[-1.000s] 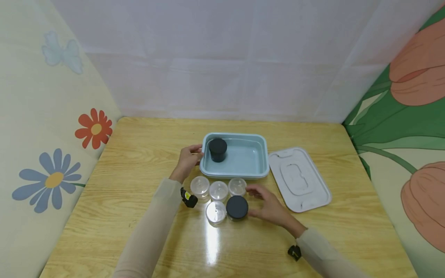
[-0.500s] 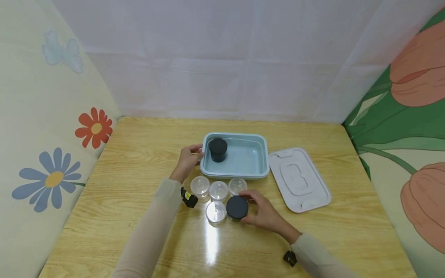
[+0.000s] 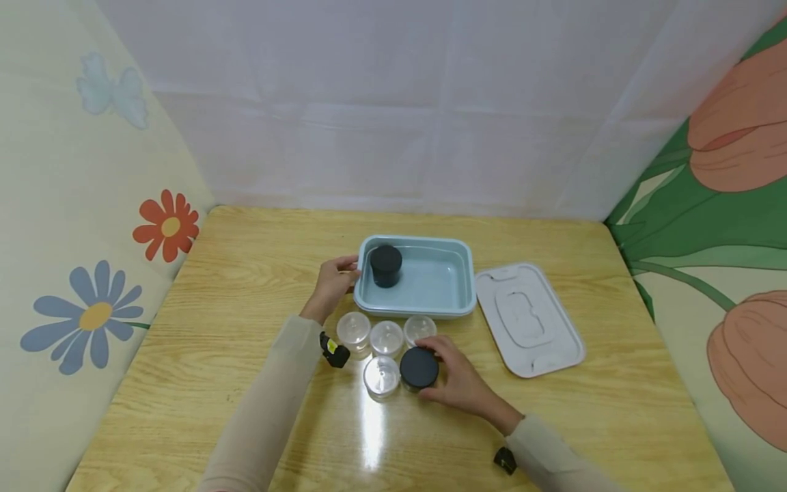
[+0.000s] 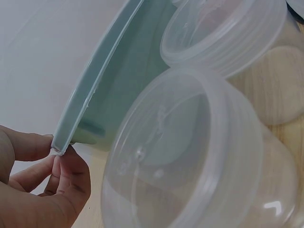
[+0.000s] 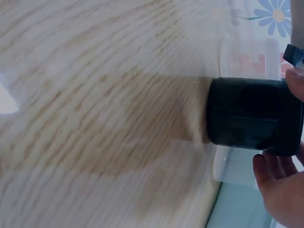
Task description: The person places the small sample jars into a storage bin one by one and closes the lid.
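My left hand (image 3: 333, 283) pinches the left rim of a pale blue rectangular container (image 3: 433, 277); in the left wrist view the thumb lies over the rim (image 4: 71, 121) and curled fingers sit under it. A black lidded jar (image 3: 386, 265) stands inside at the container's left end. In front, my right hand (image 3: 460, 379) grips a second black jar (image 3: 419, 367) by its lid, thumb on the near side and fingers on the far side. That jar (image 5: 249, 111) stands upright on the table in the right wrist view.
Several clear lidded jars (image 3: 381, 376) stand close together between the container and the second black jar, just left of it. A whitish container lid (image 3: 530, 320) lies on the wooden table (image 3: 258, 273) at the right. A white cloth backdrop (image 3: 393, 137) rises behind the table.
My right hand has moved left onto the second black jar, its fingers and thumb closing round the lid. The left hand has stayed on the container's rim.
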Tool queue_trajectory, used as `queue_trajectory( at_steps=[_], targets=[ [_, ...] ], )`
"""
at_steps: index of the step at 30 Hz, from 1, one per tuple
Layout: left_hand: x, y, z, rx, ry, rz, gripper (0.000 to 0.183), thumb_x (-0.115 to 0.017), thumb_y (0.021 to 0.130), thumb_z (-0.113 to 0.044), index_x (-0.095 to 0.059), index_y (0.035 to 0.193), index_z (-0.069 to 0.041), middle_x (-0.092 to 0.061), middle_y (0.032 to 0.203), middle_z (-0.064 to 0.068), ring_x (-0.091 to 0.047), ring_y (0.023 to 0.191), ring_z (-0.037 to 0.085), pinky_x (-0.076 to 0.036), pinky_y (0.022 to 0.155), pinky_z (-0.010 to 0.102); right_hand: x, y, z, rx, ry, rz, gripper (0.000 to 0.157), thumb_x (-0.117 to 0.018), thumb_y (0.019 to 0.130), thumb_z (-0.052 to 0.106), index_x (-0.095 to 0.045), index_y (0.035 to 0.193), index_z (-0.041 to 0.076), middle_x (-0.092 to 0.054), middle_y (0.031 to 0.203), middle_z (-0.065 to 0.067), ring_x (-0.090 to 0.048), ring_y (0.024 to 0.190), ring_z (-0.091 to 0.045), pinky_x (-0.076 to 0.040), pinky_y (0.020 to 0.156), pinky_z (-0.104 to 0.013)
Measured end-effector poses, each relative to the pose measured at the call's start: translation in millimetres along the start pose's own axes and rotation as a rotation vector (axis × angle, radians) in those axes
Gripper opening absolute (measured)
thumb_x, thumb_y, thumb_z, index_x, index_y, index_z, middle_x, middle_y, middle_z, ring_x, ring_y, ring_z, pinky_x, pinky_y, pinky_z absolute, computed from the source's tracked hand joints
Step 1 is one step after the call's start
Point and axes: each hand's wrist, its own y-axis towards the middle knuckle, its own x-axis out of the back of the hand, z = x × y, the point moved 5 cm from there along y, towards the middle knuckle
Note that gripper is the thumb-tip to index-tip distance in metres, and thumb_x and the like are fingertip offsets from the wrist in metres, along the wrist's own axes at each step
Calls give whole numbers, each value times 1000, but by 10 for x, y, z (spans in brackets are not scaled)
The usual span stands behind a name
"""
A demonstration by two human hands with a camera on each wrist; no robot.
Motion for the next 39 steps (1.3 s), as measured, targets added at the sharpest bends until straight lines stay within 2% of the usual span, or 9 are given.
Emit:
queue_trajectory(
  at_steps=[4,12,24,33,39],
  targets=[
    [2,-8,-5,-7,-3,-3,44,-51,93,1,-49,137,-1,-51,118,13,-53,94,15,-56,73,21,-12,1,27,23,-40,-24,78,-88,61,9,-51,130,2,-52,126,-12,-52,114,-25,-51,94,-34],
    [1,-12,-14,-18,-5,-11,43,-52,93,1,-50,136,-1,-51,116,12,-54,93,15,-57,74,23,-21,10,29,-27,-76,-5,77,-88,64,12,-50,130,5,-51,128,-10,-51,118,-24,-48,99,-40],
    [-1,-2,-5,-28,-4,-10,43,-51,93,1,-50,136,-1,-51,114,11,-53,93,15,-57,76,25,-13,11,88,-2,-87,25,74,-89,64,18,-52,126,4,-52,124,-8,-53,113,-21,-49,96,-38],
    [4,5,4,-13,8,-7,43,-51,94,0,-50,136,-3,-51,116,11,-53,96,17,-57,75,24,65,35,163,-34,-57,50,74,-88,64,14,-50,126,2,-53,125,-10,-54,113,-23,-52,93,-34],
    [4,2,-4,-19,9,-7,43,-51,94,0,-50,136,-3,-50,116,11,-53,96,16,-57,75,24,191,62,208,-49,-59,43,73,-87,66,10,-49,128,1,-54,128,-13,-54,117,-27,-53,93,-37]
  ],
)
